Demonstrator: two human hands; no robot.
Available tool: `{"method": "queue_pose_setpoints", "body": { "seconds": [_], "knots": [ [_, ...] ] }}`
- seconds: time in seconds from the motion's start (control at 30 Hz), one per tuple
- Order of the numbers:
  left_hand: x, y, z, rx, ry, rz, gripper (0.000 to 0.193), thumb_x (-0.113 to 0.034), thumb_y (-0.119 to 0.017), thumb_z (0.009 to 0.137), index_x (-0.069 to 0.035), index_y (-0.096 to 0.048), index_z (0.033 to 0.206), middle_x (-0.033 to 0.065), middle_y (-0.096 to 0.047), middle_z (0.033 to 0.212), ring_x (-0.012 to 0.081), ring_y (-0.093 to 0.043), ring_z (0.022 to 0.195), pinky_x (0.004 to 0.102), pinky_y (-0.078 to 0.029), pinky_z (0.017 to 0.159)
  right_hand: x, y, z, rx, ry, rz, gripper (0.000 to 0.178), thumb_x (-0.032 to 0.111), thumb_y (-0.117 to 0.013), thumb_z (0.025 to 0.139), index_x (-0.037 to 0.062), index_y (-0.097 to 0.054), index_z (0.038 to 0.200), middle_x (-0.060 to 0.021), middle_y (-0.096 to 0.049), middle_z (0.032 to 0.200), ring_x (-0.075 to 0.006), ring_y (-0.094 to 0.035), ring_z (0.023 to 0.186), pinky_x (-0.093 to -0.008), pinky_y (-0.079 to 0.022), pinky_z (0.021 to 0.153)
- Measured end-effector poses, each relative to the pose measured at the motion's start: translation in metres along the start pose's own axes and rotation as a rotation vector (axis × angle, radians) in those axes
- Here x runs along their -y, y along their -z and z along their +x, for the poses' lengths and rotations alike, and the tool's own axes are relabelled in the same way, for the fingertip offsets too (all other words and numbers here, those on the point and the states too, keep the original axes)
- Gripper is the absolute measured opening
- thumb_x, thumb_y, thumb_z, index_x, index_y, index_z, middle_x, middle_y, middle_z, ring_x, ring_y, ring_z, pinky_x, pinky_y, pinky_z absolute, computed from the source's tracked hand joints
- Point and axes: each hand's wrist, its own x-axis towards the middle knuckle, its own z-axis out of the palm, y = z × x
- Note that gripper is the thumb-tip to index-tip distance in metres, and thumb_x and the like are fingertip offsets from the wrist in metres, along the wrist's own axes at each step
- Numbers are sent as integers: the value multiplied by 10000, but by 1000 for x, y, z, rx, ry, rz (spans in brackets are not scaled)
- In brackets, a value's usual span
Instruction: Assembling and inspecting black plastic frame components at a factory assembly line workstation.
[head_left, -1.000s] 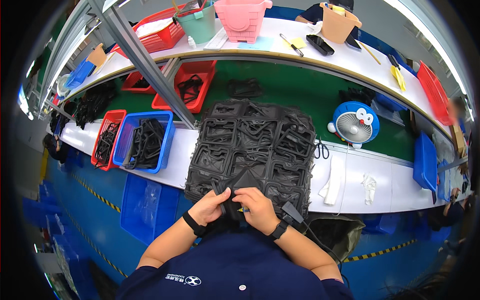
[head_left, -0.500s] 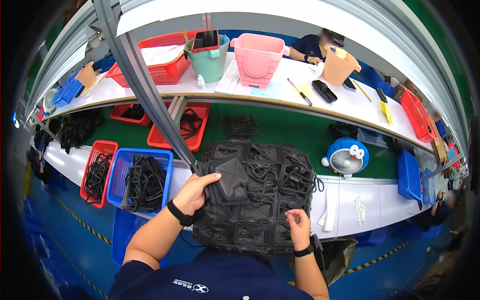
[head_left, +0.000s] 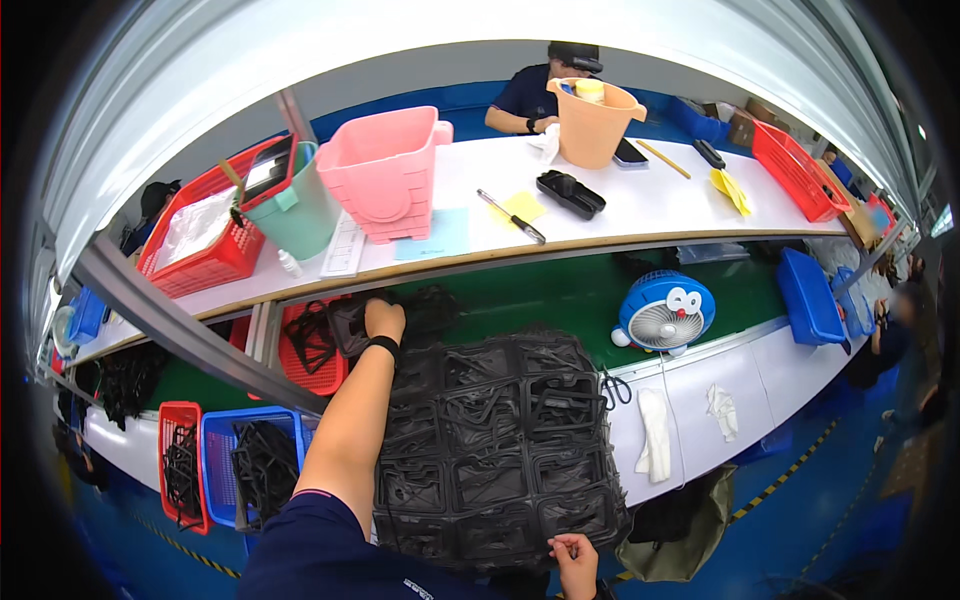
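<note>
A thick black slab of square compartments (head_left: 487,462), holding loose black frame-like pieces, fills the space in front of me. Beyond its far left corner, my left hand (head_left: 385,322) is curled over a dark, flat black plastic part (head_left: 347,324) at the edge of the green belt; its fingertips are partly hidden. That part lies against a red basket (head_left: 312,368) with black frames in it. My right hand (head_left: 574,562), fingers bent and pinched together, is at the slab's near right edge; anything between the fingertips is too small to make out.
Another dark piece (head_left: 432,306) lies on the green belt (head_left: 520,292). At left, a blue basket (head_left: 222,470) and a red basket (head_left: 180,412) hold black frames. Right of the slab are scissors (head_left: 614,388), a white glove (head_left: 654,432) and a blue fan (head_left: 668,308). A shelf (head_left: 480,262) spans above.
My left hand has moved away from the slab to the far left, over the belt, with the black part it held. My right hand has drawn nearer to me. The view has shifted.
</note>
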Motion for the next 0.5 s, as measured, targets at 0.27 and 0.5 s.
{"method": "queue_pose_setpoints", "body": {
  "seconds": [0.27,0.5],
  "knots": [
    [4,-101,21,547,118,131,864,-522,-718,740,116,-486,1275,303,-507,1296,382,-514,1205,390,-425,993,-9,26,6,-158,-98,70,95,98,-652,890,100,-615,978,19,-628,807,-66,-561,686,-207,-449,584],
    [11,-10,-36,571,69,-626,397,-137,-639,876,90,-583,1197,176,-647,1141,224,-602,1068,281,-429,935,27,37,73,-100,64,-167,62,24,-602,892,-1,-601,949,-58,-664,865,-83,-578,703,-222,-482,667]
  ]
}}
